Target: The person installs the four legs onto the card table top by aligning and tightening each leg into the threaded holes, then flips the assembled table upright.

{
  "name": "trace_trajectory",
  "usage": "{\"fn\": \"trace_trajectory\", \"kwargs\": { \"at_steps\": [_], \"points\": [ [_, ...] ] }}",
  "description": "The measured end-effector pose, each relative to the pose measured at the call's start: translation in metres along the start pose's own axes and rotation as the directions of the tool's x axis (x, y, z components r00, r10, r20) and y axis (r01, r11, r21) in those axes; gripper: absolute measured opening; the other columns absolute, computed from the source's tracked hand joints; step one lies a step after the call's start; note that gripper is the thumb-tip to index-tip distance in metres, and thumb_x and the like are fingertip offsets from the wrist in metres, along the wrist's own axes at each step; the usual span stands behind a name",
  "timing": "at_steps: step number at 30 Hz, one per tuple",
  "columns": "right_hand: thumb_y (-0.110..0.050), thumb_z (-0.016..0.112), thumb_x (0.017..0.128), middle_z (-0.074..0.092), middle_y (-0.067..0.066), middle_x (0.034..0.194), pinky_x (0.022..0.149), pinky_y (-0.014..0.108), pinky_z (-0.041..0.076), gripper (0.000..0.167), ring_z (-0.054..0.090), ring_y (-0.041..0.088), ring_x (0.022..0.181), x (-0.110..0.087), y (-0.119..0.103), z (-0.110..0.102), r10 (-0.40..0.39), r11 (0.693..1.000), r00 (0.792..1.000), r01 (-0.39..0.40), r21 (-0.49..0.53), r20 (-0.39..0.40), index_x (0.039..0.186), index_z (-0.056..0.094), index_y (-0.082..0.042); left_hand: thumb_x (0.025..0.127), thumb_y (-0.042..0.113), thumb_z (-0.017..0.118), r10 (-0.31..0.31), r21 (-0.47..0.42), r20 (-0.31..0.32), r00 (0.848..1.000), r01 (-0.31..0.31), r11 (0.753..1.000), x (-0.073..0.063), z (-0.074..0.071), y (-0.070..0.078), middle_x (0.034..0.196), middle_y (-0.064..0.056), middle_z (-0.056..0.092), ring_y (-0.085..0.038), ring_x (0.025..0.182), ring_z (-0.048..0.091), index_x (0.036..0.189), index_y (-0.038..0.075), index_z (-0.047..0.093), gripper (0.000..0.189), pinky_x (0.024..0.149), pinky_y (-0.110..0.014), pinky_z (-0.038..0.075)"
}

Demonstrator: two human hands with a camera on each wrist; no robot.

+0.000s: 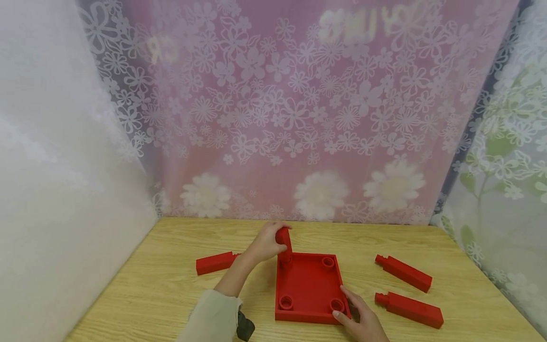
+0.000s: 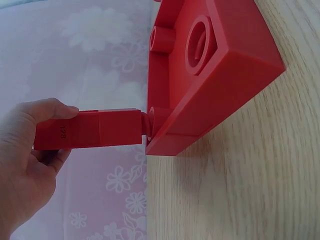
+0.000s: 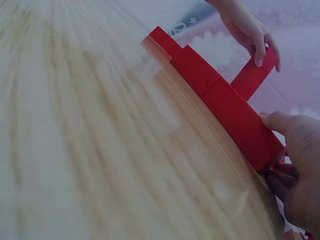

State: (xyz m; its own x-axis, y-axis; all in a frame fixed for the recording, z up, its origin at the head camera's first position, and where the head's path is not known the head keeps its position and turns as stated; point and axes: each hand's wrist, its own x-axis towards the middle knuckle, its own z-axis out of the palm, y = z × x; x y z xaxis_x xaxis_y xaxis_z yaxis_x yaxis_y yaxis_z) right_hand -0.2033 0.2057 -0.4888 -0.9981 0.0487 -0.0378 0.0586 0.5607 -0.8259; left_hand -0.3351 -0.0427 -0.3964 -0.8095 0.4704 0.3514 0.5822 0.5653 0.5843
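- One red post (image 1: pixel 287 243) is held roughly upright at the far-left socket (image 2: pixel 159 120) of the red base (image 1: pixel 308 285); a narrow neck is exposed, so full seating is judged not yet reached.
- The post's upper part is gripped by the left hand (image 1: pixel 266 243), thumb and fingers curled round it.
- The base's near-right corner is held by the right hand (image 1: pixel 361 318) between thumb and fingers.
- Unfilled sockets are noted at far right (image 1: pixel 328 262), near left (image 1: pixel 286 302) and near right (image 1: pixel 336 305).
- Three loose posts are left on the worktop (image 1: pixel 149 289): one at left (image 1: pixel 215 263), two at right (image 1: pixel 405 273) (image 1: pixel 412 309).
- Insertion depth cannot be told; the left loose post's tip is covered by the left forearm (image 1: pixel 237 275).
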Motion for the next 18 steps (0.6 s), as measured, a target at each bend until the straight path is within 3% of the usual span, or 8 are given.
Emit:
{"fn": "trace_trajectory", "kwargs": {
  "at_steps": [6,12,18],
  "points": [
    [-0.041,0.071,0.077,0.046,0.024,0.127,0.086,0.048,0.044,0.078,0.050,0.036,0.109,0.000,0.001,0.000,-0.004,1.000,1.000,0.004,-0.001,-0.001,0.137,0.041,0.000,0.077,-0.005,0.064,-0.011,-0.023,0.028,1.000,0.012,1.000,0.002,0.006,0.001,0.118,-0.013,0.051,-0.027,0.104,0.047,0.124,0.009,0.056,0.050,0.068,-0.027,0.045],
    [-0.039,0.072,0.077,0.047,0.023,0.126,0.086,0.048,0.044,0.077,0.050,0.035,0.109,0.001,0.002,0.000,-0.015,1.000,1.000,0.015,0.007,-0.002,0.137,0.042,0.000,0.081,-0.002,0.063,-0.074,-0.121,-0.025,0.997,0.071,0.990,0.001,0.012,0.003,0.124,-0.015,0.048,-0.029,0.107,0.049,0.132,0.004,0.044,0.055,0.079,-0.035,0.047],
    [-0.038,0.072,0.078,0.048,0.022,0.126,0.086,0.048,0.044,0.075,0.051,0.034,0.108,0.001,0.003,0.000,-0.027,1.000,1.000,0.027,0.010,-0.006,0.136,0.042,-0.001,0.086,0.005,0.063,-0.162,-0.346,-0.120,0.980,0.111,0.932,-0.003,0.024,0.002,0.119,-0.012,0.051,-0.026,0.107,0.051,0.130,0.001,0.038,0.051,0.088,-0.040,0.043]
  ]
}}
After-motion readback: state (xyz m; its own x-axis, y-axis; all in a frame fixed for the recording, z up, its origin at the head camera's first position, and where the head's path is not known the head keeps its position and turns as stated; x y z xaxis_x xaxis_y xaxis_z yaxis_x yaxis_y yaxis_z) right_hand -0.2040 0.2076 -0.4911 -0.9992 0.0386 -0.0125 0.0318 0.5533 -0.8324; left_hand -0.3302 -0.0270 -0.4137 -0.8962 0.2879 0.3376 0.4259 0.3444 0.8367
